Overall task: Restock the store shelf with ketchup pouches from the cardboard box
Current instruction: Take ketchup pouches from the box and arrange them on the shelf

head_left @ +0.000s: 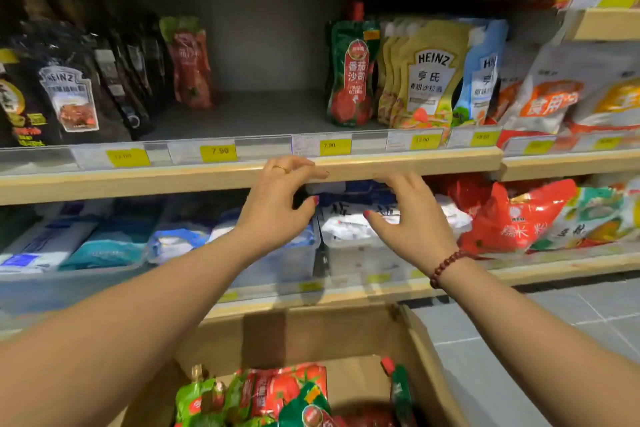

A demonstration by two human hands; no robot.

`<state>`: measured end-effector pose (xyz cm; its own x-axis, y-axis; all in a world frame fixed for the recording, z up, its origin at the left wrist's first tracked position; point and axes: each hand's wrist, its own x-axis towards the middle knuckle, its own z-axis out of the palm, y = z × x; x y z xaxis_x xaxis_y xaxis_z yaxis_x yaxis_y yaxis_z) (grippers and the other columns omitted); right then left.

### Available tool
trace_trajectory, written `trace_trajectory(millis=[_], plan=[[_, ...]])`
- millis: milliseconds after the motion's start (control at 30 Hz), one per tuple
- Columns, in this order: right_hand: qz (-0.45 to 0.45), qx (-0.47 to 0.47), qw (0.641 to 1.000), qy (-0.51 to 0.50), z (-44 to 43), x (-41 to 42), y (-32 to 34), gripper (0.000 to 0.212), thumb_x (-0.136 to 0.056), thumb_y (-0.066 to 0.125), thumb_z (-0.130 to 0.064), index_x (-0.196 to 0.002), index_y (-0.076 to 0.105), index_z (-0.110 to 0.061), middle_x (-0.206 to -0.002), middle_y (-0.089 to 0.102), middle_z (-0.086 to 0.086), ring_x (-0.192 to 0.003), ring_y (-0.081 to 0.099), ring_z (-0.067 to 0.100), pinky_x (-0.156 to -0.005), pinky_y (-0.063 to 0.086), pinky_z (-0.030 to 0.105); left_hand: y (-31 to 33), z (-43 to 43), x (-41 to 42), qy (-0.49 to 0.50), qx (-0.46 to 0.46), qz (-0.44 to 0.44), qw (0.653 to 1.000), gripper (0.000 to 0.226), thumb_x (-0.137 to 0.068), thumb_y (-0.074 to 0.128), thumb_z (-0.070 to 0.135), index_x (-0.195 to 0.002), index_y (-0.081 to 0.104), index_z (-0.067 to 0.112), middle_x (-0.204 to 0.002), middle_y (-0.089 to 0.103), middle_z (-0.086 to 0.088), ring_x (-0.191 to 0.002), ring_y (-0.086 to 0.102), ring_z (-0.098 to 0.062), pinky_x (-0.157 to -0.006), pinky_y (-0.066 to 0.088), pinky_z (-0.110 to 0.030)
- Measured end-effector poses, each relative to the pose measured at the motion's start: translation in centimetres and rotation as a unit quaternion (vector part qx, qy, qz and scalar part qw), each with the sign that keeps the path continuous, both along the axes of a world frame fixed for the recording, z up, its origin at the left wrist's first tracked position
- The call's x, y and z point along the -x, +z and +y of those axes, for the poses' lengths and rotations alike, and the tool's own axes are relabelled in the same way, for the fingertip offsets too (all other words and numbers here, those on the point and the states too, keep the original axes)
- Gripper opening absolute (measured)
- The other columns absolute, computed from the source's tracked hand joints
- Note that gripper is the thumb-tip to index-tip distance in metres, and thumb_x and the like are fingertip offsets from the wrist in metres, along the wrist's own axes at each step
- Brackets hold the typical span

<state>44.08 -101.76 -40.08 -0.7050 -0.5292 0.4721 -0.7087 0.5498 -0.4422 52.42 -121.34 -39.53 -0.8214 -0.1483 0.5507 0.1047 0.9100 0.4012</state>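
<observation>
Right now the long store shelf with a pale wooden front edge and grey deck (138,180) runs across in front of you. Below it, low in view, sits the open brown cardboard box (346,333), with red-and-green ketchup pouches (277,388) heaped inside. Your left hand (273,208) and right hand (412,218) are raised before the shelf edge, fingers loosely spread, holding nothing. The left fingertips overlap the wooden edge; whether they touch it cannot be told. On the deck a green-and-red spouted ketchup pouch (349,73) stands upright just beside yellow Heinz pouches (429,76). A red bead bracelet (446,265) circles your right wrist, and a gold ring (282,168) sits on a left finger.
</observation>
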Motion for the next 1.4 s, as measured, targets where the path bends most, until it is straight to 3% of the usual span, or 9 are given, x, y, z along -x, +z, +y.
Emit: trace_trajectory(millis=[200,300,400,567,733,867,1067,1267,1400], plan=[[-0.08,-0.069,0.994,-0.027,3.8,-2.4,-8.5,0.053,-0.082,0.066,-0.028,-0.131,0.045,-0.021,-0.125,0.047,0.004,-0.119,0.044,0.023,-0.088,0.042,0.033,-7.5,4.4,-1.9,-0.087,-0.056,-0.089,0.991,0.036,-0.076,0.07,0.006,-0.111,0.067,0.014,-0.108,0.062,-0.008,-0.106,0.052,-0.025,-0.09,0.035,-0.025],[-0.104,-0.104,0.988,-0.039,5.2,-3.4,-12.1,0.058,-0.079,0.067,-0.026,-0.133,0.044,-0.021,-0.127,0.047,0.007,-0.122,0.041,0.026,-0.097,0.04,0.036,-11.3,5.9,-2.9,-0.081,-0.113,-0.14,0.98,0.036,-0.077,0.069,0.006,-0.112,0.066,0.014,-0.107,0.062,-0.006,-0.105,0.053,-0.022,-0.083,0.036,-0.022],[-0.136,-0.15,0.978,-0.051,6.3,-4.6,-14.9,0.068,-0.078,0.067,-0.03,-0.138,0.038,-0.022,-0.139,0.039,0.01,-0.129,0.032,0.027,-0.106,0.032,0.037,-15.2,6.7,-4.5,-0.075,-0.127,-0.204,0.968,0.037,-0.076,0.068,0.008,-0.113,0.065,0.014,-0.109,0.062,-0.007,-0.106,0.054,-0.021,-0.087,0.036,-0.02],[-0.172,-0.171,0.969,-0.053,7.7,-6.1,-18.0,0.086,-0.078,0.069,-0.03,-0.146,0.017,-0.027,-0.15,0.023,0.006,-0.138,0.018,0.022,-0.109,0.027,0.035,-20.5,7.3,-7.7,0.004,-0.101,-0.37,0.924,0.056,-0.072,0.073,0.039,-0.122,0.057,0.02,-0.115,0.05,-0.003,-0.114,0.047,-0.021,-0.094,0.039,-0.027],[-0.138,-0.173,0.974,-0.052,8.1,-6.3,-18.6,0.095,-0.079,0.071,-0.028,-0.149,0.006,-0.024,-0.149,0.027,0.009,-0.134,0.027,0.026,-0.1,0.04,0.041,-23.0,7.3,-10.0,0.113,0.039,-0.487,0.865,0.089,-0.058,0.066,0.073,-0.13,0.043,0.026,-0.125,0.044,-0.008,-0.117,0.04,-0.028,-0.092,0.043,-0.037],[-0.133,-0.178,0.973,-0.059,8.0,-6.3,-19.0,0.098,-0.078,0.072,-0.027,-0.149,0.006,-0.024,-0.148,0.03,0.009,-0.132,0.033,0.028,-0.095,0.045,0.042,-23.9,7.3,-10.5,0.109,-0.068,-0.487,0.864,0.089,-0.058,0.074,0.065,-0.135,0.044,0.03,-0.117,0.046,-0.007,-0.113,0.046,-0.027,-0.095,0.044,-0.039],[-0.115,-0.177,0.976,-0.051,7.7,-6.1,-19.2,0.097,-0.077,0.072,-0.018,-0.15,0.007,-0.019,-0.145,0.034,0.011,-0.127,0.039,0.029,-0.096,0.045,0.042,-24.2,8.2,-10.3,0.113,-0.085,-0.454,0.879,0.076,-0.06,0.082,0.047,-0.126,0.048,0.029,-0.115,0.044,-0.005,-0.11,0.048,-0.027,-0.099,0.036,-0.038],[-0.132,-0.181,0.974,-0.035,7.8,-6.1,-19.0,0.102,-0.073,0.069,0.002,-0.15,0.004,-0.016,-0.148,0.03,0.015,-0.132,0.033,0.031,-0.103,0.041,0.043,-23.5,8.9,-9.7,0.07,-0.254,-0.375,0.889,0.044,-0.061,0.085,0.008,-0.096,0.063,0.022,-0.106,0.044,-0.007,-0.088,0.049,-0.016,-0.07,0.035,-0.012],[-0.14,-0.176,0.974,-0.035,7.7,-6.1,-19.1,0.105,-0.072,0.07,0.002,-0.15,0.003,-0.017,-0.147,0.03,0.013,-0.131,0.034,0.03,-0.104,0.039,0.041,-22.3,8.9,-9.3,0.047,-0.363,-0.355,0.86,0.037,-0.061,0.082,-0.004,-0.083,0.068,0.022,-0.101,0.065,-0.005,-0.091,0.064,-0.024,-0.076,0.056,-0.032]])
